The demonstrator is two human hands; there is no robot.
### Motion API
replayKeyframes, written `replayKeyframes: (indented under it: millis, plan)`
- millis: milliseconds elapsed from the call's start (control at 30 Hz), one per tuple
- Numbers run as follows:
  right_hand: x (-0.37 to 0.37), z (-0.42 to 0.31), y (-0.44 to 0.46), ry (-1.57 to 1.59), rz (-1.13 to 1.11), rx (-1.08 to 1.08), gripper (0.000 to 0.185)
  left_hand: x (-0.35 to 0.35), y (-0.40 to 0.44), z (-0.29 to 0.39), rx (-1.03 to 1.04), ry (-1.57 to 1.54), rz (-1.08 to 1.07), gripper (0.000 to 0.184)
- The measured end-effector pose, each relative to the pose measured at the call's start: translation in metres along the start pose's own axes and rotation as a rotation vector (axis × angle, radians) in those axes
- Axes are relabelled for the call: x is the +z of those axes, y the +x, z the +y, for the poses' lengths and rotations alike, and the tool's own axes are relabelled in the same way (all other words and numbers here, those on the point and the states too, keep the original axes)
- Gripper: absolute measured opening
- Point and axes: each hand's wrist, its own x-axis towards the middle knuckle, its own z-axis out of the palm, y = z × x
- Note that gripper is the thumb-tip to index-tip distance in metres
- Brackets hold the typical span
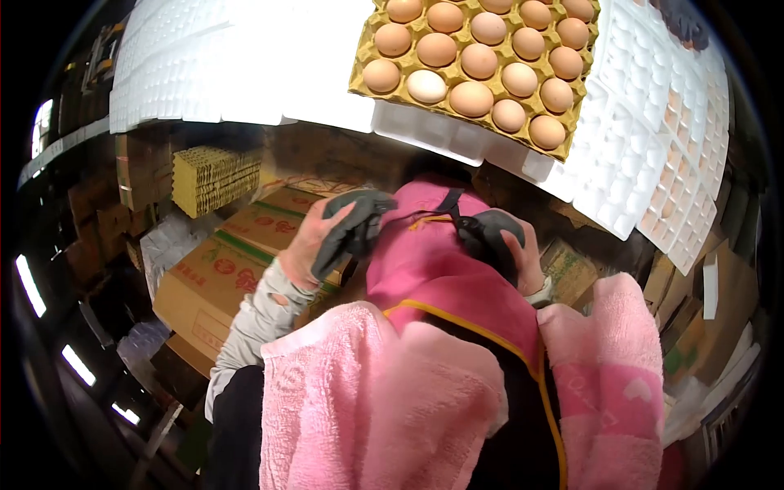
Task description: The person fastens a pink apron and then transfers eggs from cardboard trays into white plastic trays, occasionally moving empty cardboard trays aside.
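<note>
A pink apron (pixel 441 269) with yellow edging hangs over the front of my body. My left hand (pixel 351 233), in a dark grey glove, has its fingers curled at the apron's left side, by a thin dark strap. Gloved in the same grey, my right hand (pixel 500 243) is bent around the black strap (pixel 452 200) at the apron's right side; its fingertips are partly hidden. A pink towel (pixel 392 392) lies over my chest, in front of the apron.
Ahead, a yellow tray of eggs (pixel 471 100) rests on white plastic trays (pixel 608 155). Cardboard boxes (pixel 204 286) stand at the left, with stacked yellow egg trays (pixel 214 178) behind. More boxes (pixel 719 306) are at the right.
</note>
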Motion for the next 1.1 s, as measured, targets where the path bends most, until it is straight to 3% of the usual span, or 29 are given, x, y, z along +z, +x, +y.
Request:
replayKeyframes:
  millis: [33,133,200,233,300,367,533,567,667,800,900,1000,1033,1100]
  plan:
    - [0.007,0.033,-0.002,-0.389,0.052,-0.313,0.042,0.006,0.003,-0.007,0.074,-0.030,-0.025,0.045]
    - [0.035,0.031,0.010,-0.120,0.028,0.068,0.054,0.044,0.010,-0.021,0.156,-0.297,0.018,0.046]
    - [0.039,-0.011,0.034,0.133,-0.189,0.211,0.055,0.036,0.012,-0.023,0.289,0.042,0.025,0.046]
    - [0.046,-0.022,0.036,0.047,-0.172,0.224,0.050,0.029,0.013,-0.026,0.240,-0.024,0.011,0.046]
    - [0.052,-0.019,0.042,-0.228,-0.121,-0.061,0.045,0.018,0.012,-0.033,0.125,-0.159,-0.022,0.046]
    - [0.053,-0.015,0.050,-0.450,-0.103,-0.357,0.033,0.021,0.015,-0.039,0.265,0.171,0.015,0.042]
    - [0.058,-0.018,0.042,-0.133,0.075,0.166,0.023,0.011,0.008,-0.040,0.274,0.503,0.044,0.055]
    - [0.058,-0.017,0.041,-0.069,0.114,0.258,0.022,0.006,0.000,-0.037,0.234,0.499,0.012,0.049]
    - [0.058,-0.011,0.042,-0.100,0.113,0.189,0.022,0.010,-0.016,-0.030,0.077,0.715,-0.115,0.041]
    - [0.058,-0.004,0.044,-0.149,0.014,0.086,0.026,0.037,-0.016,-0.020,0.022,0.357,0.102,0.018]
    - [0.064,-0.026,0.052,-0.391,0.101,-0.124,0.034,0.034,-0.013,-0.027,0.027,0.429,0.133,0.027]
    - [0.053,-0.033,0.062,-0.742,-0.142,-0.564,0.032,0.044,-0.014,-0.022,0.082,0.437,0.222,0.023]
    - [0.057,-0.021,0.057,-0.701,-0.179,-0.558,0.038,0.046,-0.013,-0.019,0.160,0.582,0.260,0.020]
    - [0.060,-0.015,0.053,-0.754,-0.185,-0.548,0.032,0.044,-0.011,-0.027,0.286,0.861,0.317,0.020]
